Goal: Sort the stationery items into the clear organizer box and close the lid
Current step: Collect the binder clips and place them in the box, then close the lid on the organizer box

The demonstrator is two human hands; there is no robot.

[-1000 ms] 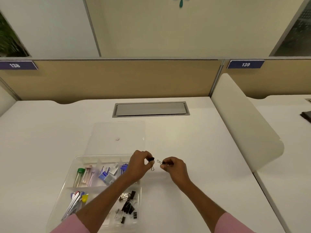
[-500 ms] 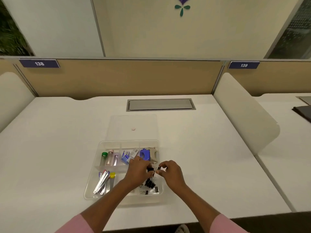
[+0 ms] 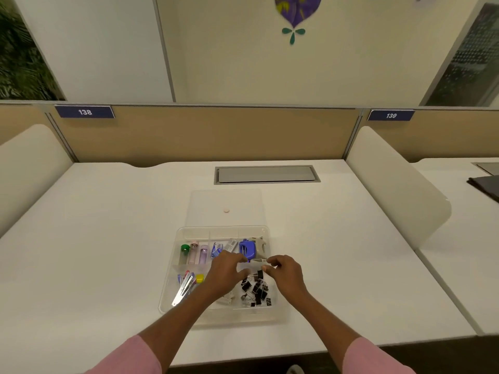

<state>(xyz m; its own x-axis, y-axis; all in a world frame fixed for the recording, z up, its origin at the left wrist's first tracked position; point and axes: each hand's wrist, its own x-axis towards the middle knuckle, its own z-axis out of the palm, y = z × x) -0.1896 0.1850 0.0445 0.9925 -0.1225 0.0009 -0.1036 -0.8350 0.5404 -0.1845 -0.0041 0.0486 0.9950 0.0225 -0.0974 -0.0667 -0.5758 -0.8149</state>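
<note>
Where the white desk (image 3: 108, 252) meets its near edge, the clear organizer box (image 3: 168, 306) sits at the middle, its lid (image 3: 210, 206) lying open and flat on the desk just behind it. Starting at the box's left side, the back compartment holds a green-capped tube (image 3: 185, 249) beside two pale pink tubes (image 3: 198, 254), and the front compartment holds silver metal pieces (image 3: 183, 290) with a small yellow item (image 3: 199, 278) next to them. The left hand (image 3: 225, 275) hovers over the middle of the box with its fingers curled; whether it grasps anything I cannot tell. Behind the fingertips lies a blue tool (image 3: 248, 249) in the back right compartment. A heap of black binder clips (image 3: 256, 291) fills the front right compartment. One black clip (image 3: 260, 273) sits just beside the thumb of the right hand (image 3: 287, 273), whose fingers are bent above the heap (held or loose, the view is too small to say). Further right stands a cream divider panel (image 3: 391, 190), and beyond it a dark flat object (image 3: 486, 184) on the neighbouring desk.
</note>
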